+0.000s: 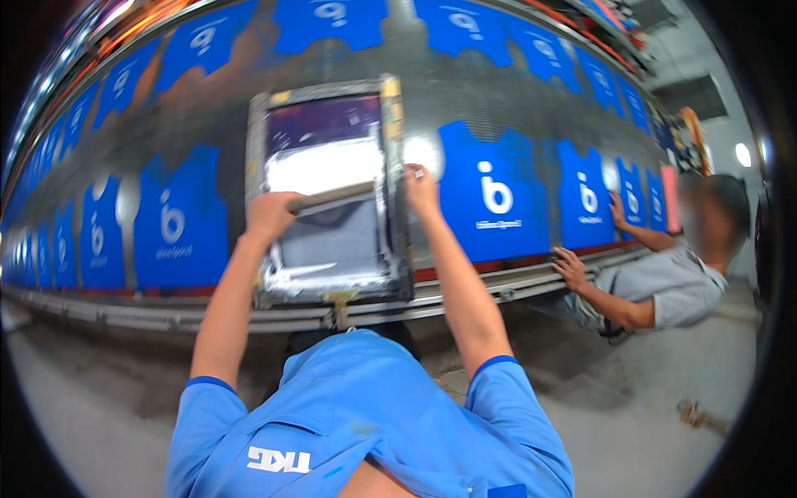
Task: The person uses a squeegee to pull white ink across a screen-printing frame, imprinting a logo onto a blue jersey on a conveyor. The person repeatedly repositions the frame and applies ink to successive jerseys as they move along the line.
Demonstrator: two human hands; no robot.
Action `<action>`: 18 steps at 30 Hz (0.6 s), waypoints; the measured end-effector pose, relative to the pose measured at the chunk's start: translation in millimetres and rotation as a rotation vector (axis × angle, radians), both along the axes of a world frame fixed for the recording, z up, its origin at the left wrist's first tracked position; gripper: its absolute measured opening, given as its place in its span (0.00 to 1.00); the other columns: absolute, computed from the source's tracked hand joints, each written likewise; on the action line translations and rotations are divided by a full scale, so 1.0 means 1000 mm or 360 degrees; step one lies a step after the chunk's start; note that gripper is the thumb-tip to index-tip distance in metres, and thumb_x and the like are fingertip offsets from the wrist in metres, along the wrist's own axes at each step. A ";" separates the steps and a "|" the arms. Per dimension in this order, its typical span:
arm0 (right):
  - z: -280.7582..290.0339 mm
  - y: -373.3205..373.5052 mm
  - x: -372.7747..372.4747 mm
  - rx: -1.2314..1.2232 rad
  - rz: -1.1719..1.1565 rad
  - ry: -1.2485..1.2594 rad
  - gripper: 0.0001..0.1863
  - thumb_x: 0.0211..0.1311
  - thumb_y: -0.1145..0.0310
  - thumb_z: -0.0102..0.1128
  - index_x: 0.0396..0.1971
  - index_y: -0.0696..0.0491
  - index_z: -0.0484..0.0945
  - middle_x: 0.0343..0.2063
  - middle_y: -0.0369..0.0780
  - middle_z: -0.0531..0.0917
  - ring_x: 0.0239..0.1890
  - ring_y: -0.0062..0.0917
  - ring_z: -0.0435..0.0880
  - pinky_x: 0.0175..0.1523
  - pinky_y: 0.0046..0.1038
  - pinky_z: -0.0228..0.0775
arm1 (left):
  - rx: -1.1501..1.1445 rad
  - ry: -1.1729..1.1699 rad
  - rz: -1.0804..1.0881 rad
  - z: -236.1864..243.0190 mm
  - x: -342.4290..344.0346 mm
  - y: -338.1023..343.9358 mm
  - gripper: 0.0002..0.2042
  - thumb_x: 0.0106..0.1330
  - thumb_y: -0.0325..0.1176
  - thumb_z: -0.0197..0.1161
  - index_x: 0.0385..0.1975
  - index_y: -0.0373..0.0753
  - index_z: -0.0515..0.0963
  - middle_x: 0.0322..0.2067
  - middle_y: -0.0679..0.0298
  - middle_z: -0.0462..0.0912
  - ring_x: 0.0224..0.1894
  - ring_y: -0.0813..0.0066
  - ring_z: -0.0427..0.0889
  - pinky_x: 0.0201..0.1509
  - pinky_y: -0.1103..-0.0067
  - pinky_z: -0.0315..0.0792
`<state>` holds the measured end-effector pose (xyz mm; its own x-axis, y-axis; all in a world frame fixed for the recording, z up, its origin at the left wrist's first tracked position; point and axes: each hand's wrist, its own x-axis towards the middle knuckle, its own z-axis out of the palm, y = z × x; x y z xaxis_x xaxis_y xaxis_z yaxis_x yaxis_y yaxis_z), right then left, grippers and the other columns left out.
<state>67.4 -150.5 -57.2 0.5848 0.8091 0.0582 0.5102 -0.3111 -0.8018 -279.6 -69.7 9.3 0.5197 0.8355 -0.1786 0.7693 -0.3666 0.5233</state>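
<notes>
A long printing table spans the upper view, its ends bending away into the black fisheye rim, and its far row of white-printed blue panels is cut off along the top edge. The screen-printing frame lies flat on the table between the two hands and hides whatever is under it; its rails are worn and taped, its mesh purple at the far end, glaring white in the middle and grey nearer the wearer. Across it, slightly tilted, lies a narrow squeegee bar, the left hand closed around its left end. Well apart, the right hand bends its fingers at the right rail; I cannot tell whether it grips.
</notes>
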 end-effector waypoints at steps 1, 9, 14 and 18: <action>-0.004 -0.004 0.004 -0.0041 -0.0055 0.0131 0.13 0.71 0.61 0.60 0.50 0.49 0.83 0.24 0.37 0.81 0.26 0.21 0.77 0.33 0.29 0.70 | 0.0051 -0.0103 -0.0039 0.007 -0.002 -0.038 0.19 0.53 0.28 0.69 0.44 0.58 0.88 0.39 0.63 0.89 0.43 0.58 0.87 0.48 0.66 0.79; 0.041 -0.005 -0.016 -0.0002 -0.0239 0.0032 0.12 0.68 0.59 0.61 0.43 0.48 0.88 0.25 0.43 0.85 0.29 0.30 0.82 0.39 0.35 0.73 | 0.0493 -0.0114 -0.0031 0.007 -0.042 -0.216 0.25 0.50 0.19 0.64 0.50 0.50 0.84 0.52 0.71 0.86 0.51 0.69 0.83 0.50 0.70 0.71; 0.033 -0.021 -0.013 0.0140 -0.0249 0.0163 0.13 0.71 0.64 0.58 0.44 0.55 0.85 0.29 0.39 0.86 0.29 0.21 0.79 0.38 0.29 0.72 | 0.0464 -0.0070 -0.0015 0.008 -0.047 -0.193 0.22 0.45 0.25 0.72 0.45 0.48 0.84 0.46 0.71 0.87 0.49 0.70 0.83 0.48 0.69 0.71; 0.028 -0.014 -0.029 0.0195 -0.0130 0.0293 0.12 0.73 0.64 0.57 0.44 0.57 0.84 0.26 0.36 0.83 0.25 0.18 0.74 0.33 0.26 0.67 | 0.0370 0.0078 0.0039 0.031 -0.062 -0.173 0.19 0.43 0.31 0.78 0.38 0.46 0.83 0.41 0.71 0.84 0.46 0.70 0.81 0.49 0.70 0.72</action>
